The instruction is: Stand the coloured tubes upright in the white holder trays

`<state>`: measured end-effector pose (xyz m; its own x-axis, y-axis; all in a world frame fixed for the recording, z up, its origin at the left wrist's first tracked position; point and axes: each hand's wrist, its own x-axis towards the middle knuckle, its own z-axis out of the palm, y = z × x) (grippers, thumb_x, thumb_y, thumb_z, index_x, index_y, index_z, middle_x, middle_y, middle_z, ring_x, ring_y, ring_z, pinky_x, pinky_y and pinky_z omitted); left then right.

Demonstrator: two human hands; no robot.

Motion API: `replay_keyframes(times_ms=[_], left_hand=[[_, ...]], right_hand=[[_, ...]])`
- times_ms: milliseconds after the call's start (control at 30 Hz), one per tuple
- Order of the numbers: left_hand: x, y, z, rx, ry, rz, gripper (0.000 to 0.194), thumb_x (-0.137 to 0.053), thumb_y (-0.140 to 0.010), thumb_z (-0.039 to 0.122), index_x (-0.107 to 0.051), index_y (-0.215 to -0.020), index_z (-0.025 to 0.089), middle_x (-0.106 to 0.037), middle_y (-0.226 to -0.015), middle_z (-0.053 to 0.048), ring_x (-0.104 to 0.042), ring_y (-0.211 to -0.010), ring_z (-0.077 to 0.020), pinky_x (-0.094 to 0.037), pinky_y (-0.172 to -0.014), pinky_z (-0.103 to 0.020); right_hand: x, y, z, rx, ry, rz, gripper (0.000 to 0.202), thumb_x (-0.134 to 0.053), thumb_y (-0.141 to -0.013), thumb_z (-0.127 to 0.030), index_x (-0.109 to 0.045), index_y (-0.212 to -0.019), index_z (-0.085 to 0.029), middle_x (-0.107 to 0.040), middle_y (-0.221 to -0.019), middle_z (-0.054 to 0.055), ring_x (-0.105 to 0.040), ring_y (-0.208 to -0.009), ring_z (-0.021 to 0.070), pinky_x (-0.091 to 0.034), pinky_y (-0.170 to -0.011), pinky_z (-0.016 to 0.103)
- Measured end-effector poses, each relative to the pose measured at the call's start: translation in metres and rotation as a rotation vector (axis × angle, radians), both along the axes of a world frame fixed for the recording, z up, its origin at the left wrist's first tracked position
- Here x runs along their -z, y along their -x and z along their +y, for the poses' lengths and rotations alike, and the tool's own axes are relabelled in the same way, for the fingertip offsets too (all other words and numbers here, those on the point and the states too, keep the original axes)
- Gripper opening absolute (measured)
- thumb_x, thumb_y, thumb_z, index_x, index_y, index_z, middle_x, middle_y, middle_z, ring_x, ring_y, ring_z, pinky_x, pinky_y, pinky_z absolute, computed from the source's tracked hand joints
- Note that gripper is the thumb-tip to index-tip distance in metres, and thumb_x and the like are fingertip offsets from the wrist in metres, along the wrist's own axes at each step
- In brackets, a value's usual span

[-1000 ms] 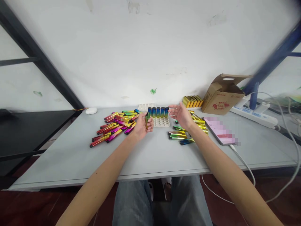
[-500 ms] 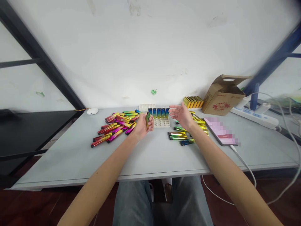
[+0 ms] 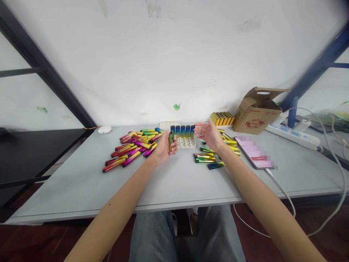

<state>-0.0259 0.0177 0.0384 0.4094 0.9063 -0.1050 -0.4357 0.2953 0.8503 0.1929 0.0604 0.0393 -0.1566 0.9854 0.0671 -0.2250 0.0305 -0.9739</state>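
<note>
My left hand [image 3: 164, 147] is closed around a green-gold lighter [image 3: 171, 141], held upright in front of a white tray with round holes [image 3: 188, 145]. In the tray's back row stand several blue-and-gold lighters [image 3: 182, 131], side by side. My right hand [image 3: 208, 136] is held with its fingers apart at the tray's right end, with nothing in it. To the left of my left hand lies a heap of shiny red, gold and purple lighters [image 3: 133, 147]. Loose gold, green and blue lighters [image 3: 205, 155] lie below and beside my right hand, partly hidden by the forearm.
A second white holed tray [image 3: 168, 124] lies against the wall. At the back right is a block of upright gold lighters [image 3: 223, 119] beside an open cardboard box [image 3: 256, 112]. A phone [image 3: 254, 153] on a cable, a power strip [image 3: 293, 135] and a white earbud case [image 3: 104, 130] also rest on the table.
The view has shifted slightly. My hands keep nearly the same pose, the left still on the green-gold lighter and the right still spread beside the tray.
</note>
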Motion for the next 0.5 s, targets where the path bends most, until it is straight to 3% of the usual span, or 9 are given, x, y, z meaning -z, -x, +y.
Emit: replay_keyframes(times_ms=[100,200,333,500], left_hand=[[0.0022,-0.0002,0.0022,-0.021,0.008,0.022,0.042,-0.042,-0.09,0.055,-0.049,-0.073,0.018,-0.035,-0.058,0.005,-0.036,-0.043,-0.008,-0.028,-0.038,-0.019],[0.004,-0.0005,0.0039,-0.084,-0.028,0.013,0.038,-0.039,-0.093,0.047,-0.057,-0.083,0.014,-0.051,-0.066,0.0,-0.048,-0.05,-0.0092,-0.035,-0.043,-0.02],[0.0053,0.0002,0.0042,-0.152,-0.079,0.06,0.016,-0.059,-0.087,0.03,-0.057,-0.093,0.014,-0.066,-0.082,-0.006,-0.063,-0.066,-0.0127,-0.044,-0.055,-0.022],[0.0019,0.0015,0.0009,-0.169,-0.11,0.131,0.025,-0.068,-0.086,0.032,-0.061,-0.103,0.015,-0.071,-0.108,-0.012,-0.07,-0.091,-0.0196,-0.054,-0.078,-0.032]], right_hand=[[-0.0008,0.0002,-0.0009,0.0,0.014,0.023,0.069,-0.028,-0.086,-0.077,-0.069,-0.089,-0.022,-0.072,-0.084,0.007,-0.064,-0.071,0.0187,-0.049,-0.066,0.031],[-0.0004,0.0003,-0.0015,-0.005,0.005,0.023,0.07,-0.027,-0.086,-0.077,-0.07,-0.091,-0.022,-0.072,-0.085,0.008,-0.064,-0.072,0.0187,-0.049,-0.067,0.031],[0.0008,-0.0007,-0.0008,-0.016,-0.001,0.009,0.071,-0.027,-0.086,-0.078,-0.069,-0.092,-0.022,-0.072,-0.087,0.008,-0.065,-0.074,0.0192,-0.05,-0.068,0.032],[0.0002,-0.0026,0.0001,-0.005,-0.011,-0.015,0.072,-0.026,-0.084,-0.08,-0.069,-0.092,-0.023,-0.072,-0.087,0.008,-0.065,-0.075,0.0203,-0.049,-0.068,0.033]])
